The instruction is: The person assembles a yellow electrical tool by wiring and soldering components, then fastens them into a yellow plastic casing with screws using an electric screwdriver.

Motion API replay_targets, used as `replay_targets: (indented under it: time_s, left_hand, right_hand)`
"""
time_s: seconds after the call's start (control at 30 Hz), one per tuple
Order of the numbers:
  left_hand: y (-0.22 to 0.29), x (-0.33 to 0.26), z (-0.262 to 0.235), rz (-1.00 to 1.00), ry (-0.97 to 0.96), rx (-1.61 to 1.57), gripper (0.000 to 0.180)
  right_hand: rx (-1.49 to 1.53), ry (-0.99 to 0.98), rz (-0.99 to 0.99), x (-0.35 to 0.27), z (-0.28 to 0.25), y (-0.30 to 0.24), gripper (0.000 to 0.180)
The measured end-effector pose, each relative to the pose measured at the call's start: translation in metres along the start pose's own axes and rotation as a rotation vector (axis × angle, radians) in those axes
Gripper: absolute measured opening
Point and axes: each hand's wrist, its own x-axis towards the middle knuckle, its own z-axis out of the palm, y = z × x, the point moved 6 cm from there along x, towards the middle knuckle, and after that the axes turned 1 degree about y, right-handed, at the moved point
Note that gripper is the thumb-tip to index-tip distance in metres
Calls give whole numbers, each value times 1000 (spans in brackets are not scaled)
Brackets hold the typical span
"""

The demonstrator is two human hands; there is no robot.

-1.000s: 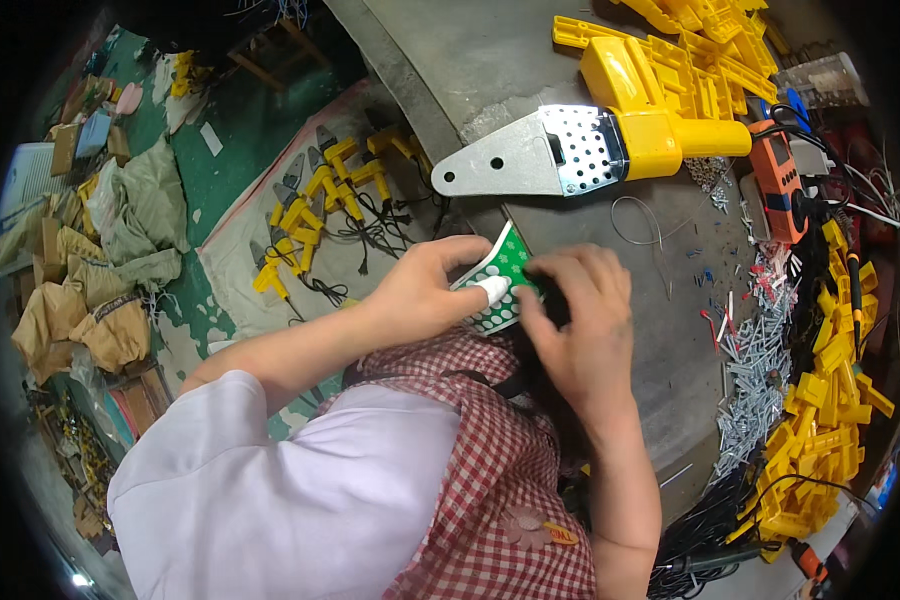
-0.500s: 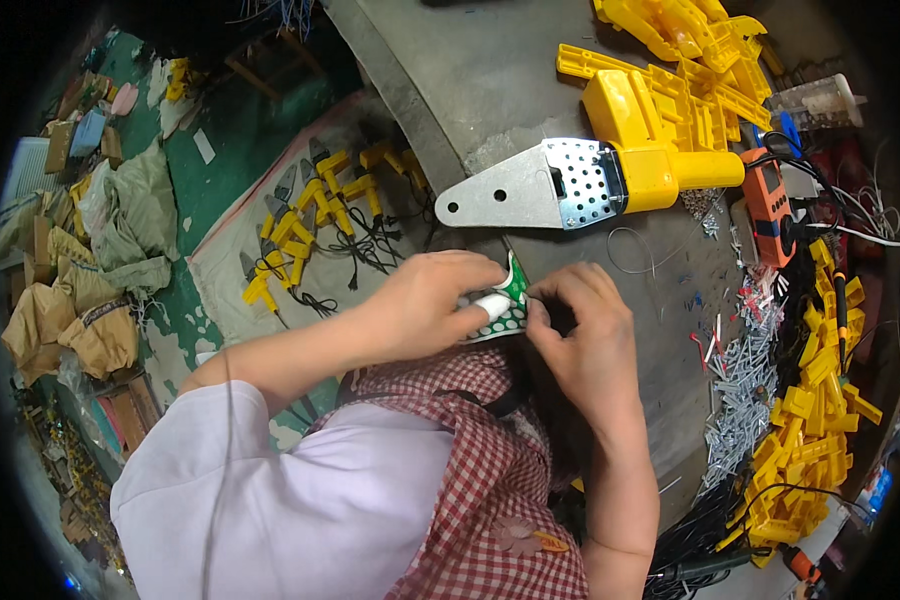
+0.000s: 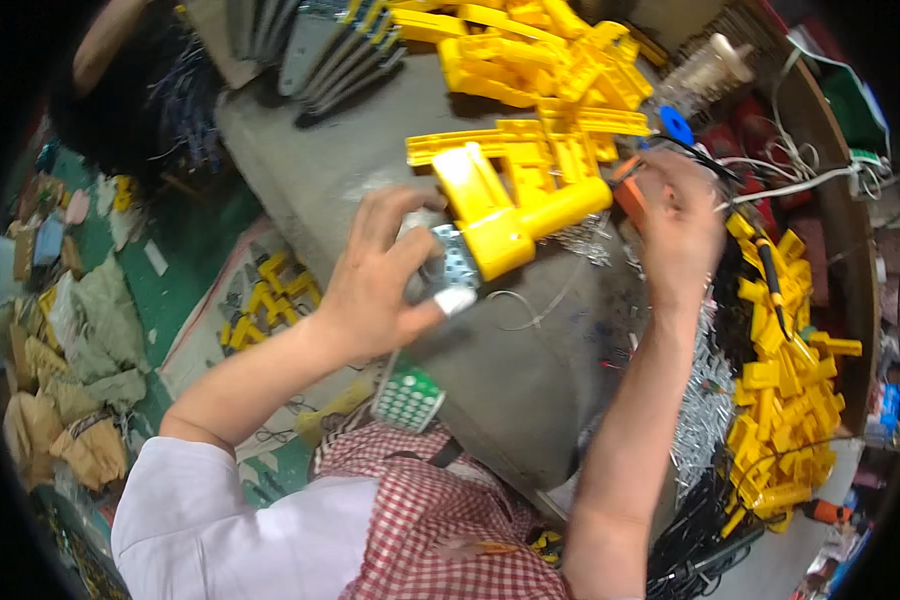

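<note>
My left hand (image 3: 375,270) curls over the metal end of a pipe welder (image 3: 500,240), a tool with a yellow plastic body and a perforated metal guard. White wrapping covers its thumb. The welder's flat plate is mostly hidden behind the fingers. Below the left hand, a green sheet of round white stickers (image 3: 410,397) hangs over the checked apron; what holds it cannot be made out. At the welder's handle end, my right hand (image 3: 678,215) is on or right beside an orange handheld meter (image 3: 630,192). Motion blurs its fingers, so its grip is unclear.
Yellow plastic housings (image 3: 540,60) pile up at the back; more lie at the right (image 3: 785,400). Loose screws (image 3: 705,410) cover the right side. Metal plates (image 3: 335,55) stand at the far left. Yellow tools (image 3: 270,300) lie on the floor. Another person's arm (image 3: 105,40) shows top left.
Both hands have left the sticker sheet, which now hangs lower. My left hand has moved up onto the welder; my right has reached across to the meter. The whole view has shifted.
</note>
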Motion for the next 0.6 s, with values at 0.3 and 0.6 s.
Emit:
replay_targets:
  time_s: [0.3, 0.6]
  left_hand:
    - [38, 114, 85, 91, -357, 302, 77]
    - [-40, 8, -113, -319, 73, -855, 36]
  right_hand:
    - [203, 458, 50, -12, -76, 40, 32]
    - [-954, -384, 456, -93, -187, 210, 29]
